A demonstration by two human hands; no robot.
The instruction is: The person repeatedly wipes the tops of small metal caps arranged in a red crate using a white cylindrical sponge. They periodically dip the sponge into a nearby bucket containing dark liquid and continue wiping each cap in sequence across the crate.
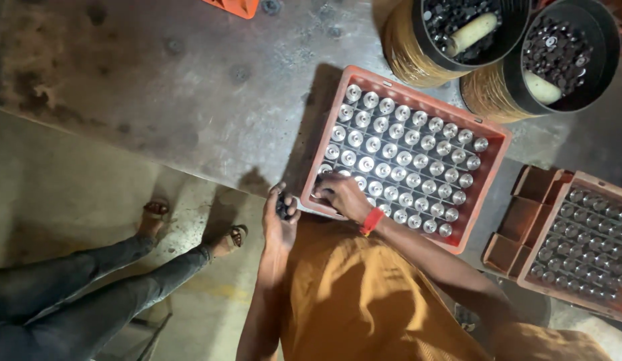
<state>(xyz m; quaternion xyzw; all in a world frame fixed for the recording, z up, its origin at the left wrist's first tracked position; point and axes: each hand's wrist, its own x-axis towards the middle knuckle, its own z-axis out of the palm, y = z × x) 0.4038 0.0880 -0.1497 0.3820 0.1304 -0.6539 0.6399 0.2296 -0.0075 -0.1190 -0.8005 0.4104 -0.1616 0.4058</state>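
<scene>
A red-orange plastic crate point(424, 99) lies on a worn grey metal table point(190, 87). Its grid of cells is filled with shiny round metal parts point(404, 158). My right hand point(341, 194), with a red band at the wrist, reaches into the crate's near left corner and touches the parts there. Just left of the crate, at the table's edge, my left hand point(281, 217) is closed around a few small dark pieces point(283, 204). I wear an orange shirt.
Two round black-lined baskets point(404, 50) point(608, 60) of small dark parts stand behind the crate. A second crate point(525, 220) of metal parts sits to the right. Another person's legs point(90, 287) in sandals stretch across the floor at the left.
</scene>
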